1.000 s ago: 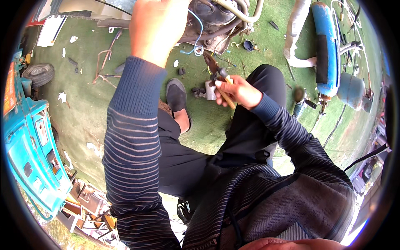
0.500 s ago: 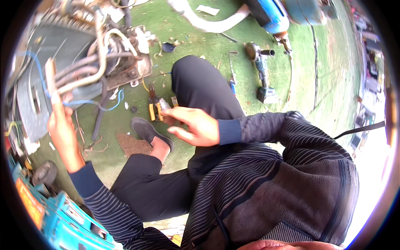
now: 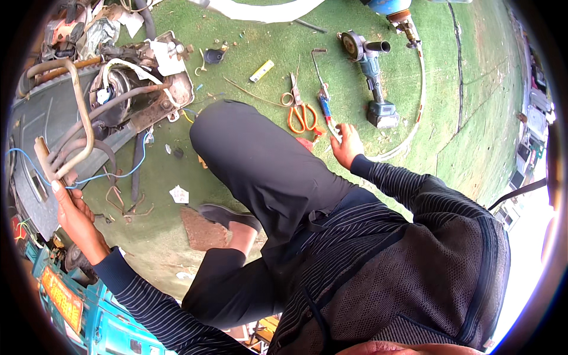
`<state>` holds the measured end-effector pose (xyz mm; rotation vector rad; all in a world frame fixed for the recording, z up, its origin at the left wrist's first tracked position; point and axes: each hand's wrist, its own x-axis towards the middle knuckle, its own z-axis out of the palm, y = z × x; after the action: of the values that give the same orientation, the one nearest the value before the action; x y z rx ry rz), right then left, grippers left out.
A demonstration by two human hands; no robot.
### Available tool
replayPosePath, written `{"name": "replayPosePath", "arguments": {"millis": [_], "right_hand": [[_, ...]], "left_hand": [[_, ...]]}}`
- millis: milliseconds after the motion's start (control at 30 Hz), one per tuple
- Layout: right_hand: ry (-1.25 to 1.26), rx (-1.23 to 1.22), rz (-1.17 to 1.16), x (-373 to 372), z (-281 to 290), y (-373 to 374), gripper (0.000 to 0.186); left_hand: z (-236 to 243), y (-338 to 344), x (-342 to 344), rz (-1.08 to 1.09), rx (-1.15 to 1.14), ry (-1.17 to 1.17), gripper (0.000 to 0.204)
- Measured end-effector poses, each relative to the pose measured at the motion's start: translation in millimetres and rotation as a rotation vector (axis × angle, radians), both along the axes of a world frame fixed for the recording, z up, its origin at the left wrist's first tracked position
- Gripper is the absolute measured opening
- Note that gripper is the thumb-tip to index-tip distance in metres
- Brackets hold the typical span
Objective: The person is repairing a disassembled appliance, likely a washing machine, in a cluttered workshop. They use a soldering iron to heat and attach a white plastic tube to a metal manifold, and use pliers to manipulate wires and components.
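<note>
At the left my left hand (image 3: 80,222) is closed around the lower end of a bent copper pipe (image 3: 81,97), the thumb along it. A thin blue wire (image 3: 112,176) passes by these fingers. The pipe belongs to a grey metal unit with a motor (image 3: 109,94). On the far right side, my right hand (image 3: 349,148) has its fingers curled at the pale tail end of a brazing torch (image 3: 325,103), which has a thin bent tip and a blue and red handle. The torch lies on the green floor. Orange-handled scissors (image 3: 303,117) lie beside it.
A cordless angle grinder (image 3: 370,71) lies right of the torch, with a pale hose (image 3: 417,112) curving past it. A yellow and white lighter (image 3: 261,71) is farther off. My bent knee (image 3: 236,130) stands between my hands. Teal cases (image 3: 112,313) are at the lower left.
My right hand has moved right, from above the yellow-handled pliers to the torch's tail end. The view has shifted, and the pliers are now mostly hidden by my knee. My left hand stays on the pipe.
</note>
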<state>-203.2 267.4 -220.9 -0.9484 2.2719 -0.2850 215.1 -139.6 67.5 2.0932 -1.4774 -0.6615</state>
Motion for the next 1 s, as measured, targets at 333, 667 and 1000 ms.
{"name": "replayPosePath", "arguments": {"millis": [333, 667, 1000], "right_hand": [[0.749, -0.001, -0.282, -117.0, -31.6, -62.3, 0.059], [0.323, 0.153, -0.219, -167.8, -54.9, -57.2, 0.051], [0.249, -0.308, -0.125, -16.1, 93.9, -63.5, 0.046]], "left_hand": [[-17.8, 4.9, 9.9, 0.047, -0.131, 0.206, 0.059], [-13.9, -1.9, 21.8, -0.096, -0.141, 0.294, 0.06], [-63.6, 90.7, 69.4, -0.36, -0.378, 0.446, 0.031]]}}
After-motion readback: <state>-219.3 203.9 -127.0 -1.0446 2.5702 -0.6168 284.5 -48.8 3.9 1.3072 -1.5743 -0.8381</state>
